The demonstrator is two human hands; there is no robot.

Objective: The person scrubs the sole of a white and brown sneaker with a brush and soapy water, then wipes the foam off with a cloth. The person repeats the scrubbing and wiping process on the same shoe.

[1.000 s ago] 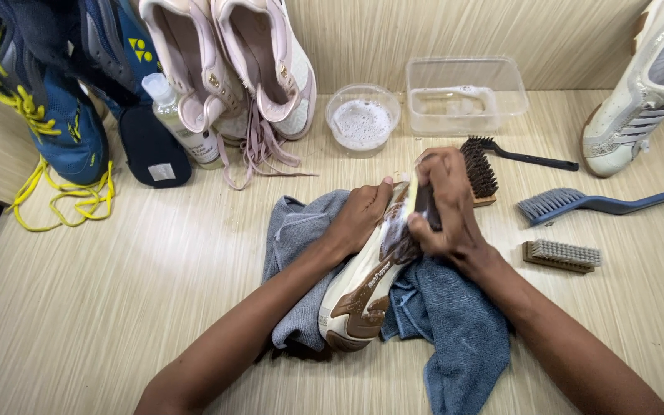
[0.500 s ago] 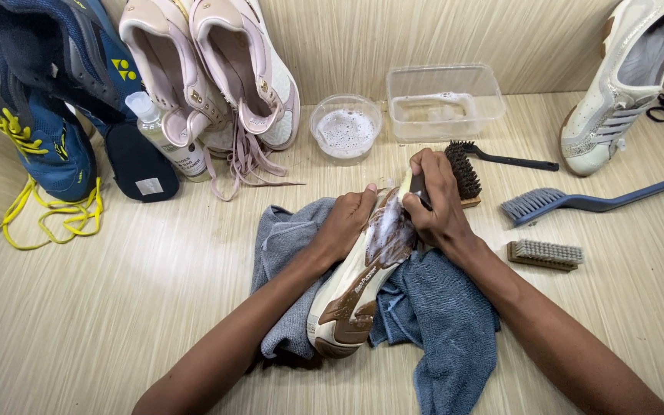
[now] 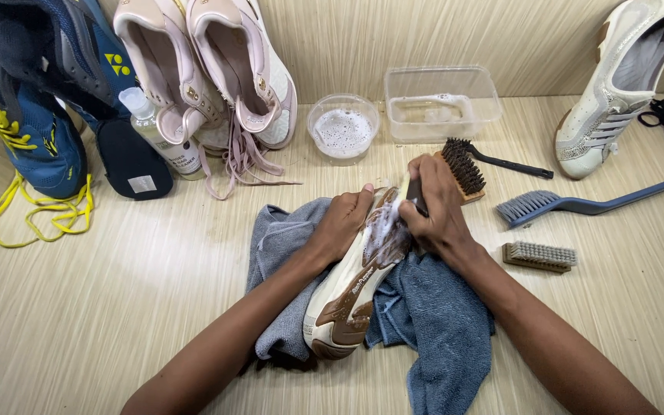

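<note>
**Two hands on a foamy sneaker, cleaning gear laid around**

- Left hand (image 3: 345, 223): fingers curled over the side of a white-and-brown sneaker (image 3: 355, 280), gripping it and holding it on its edge.
- Right hand (image 3: 436, 211): closed around a dark brush handle (image 3: 415, 196), the brush end pressed against the foamy front part of the sneaker; the bristles themselves are hidden by foam and fingers.
- Sneaker: lies at the middle of the table on a grey-blue cloth (image 3: 432, 323), sole turned toward the camera, heel nearest the viewer, toe between the two hands.
- Cloth: bunched under and on both sides of the sneaker, spread on the pale wood-grain table (image 3: 117, 307).
- Just beyond the right hand: a wooden brush with dark bristles (image 3: 463, 173).
- To the right: a blue long-handled brush (image 3: 578, 204) and, nearer the viewer, a small wooden brush with pale bristles (image 3: 539, 256).
- Behind the hands: a small round bowl of foam (image 3: 342, 131) beside a clear rectangular tub (image 3: 441, 104).
- Far right: a single white sneaker (image 3: 616, 92) propped against the wall.
- Far left: a pair of pink sneakers (image 3: 217, 69), a small clear bottle (image 3: 159, 134), and blue sneakers with yellow laces (image 3: 32, 115).
</note>
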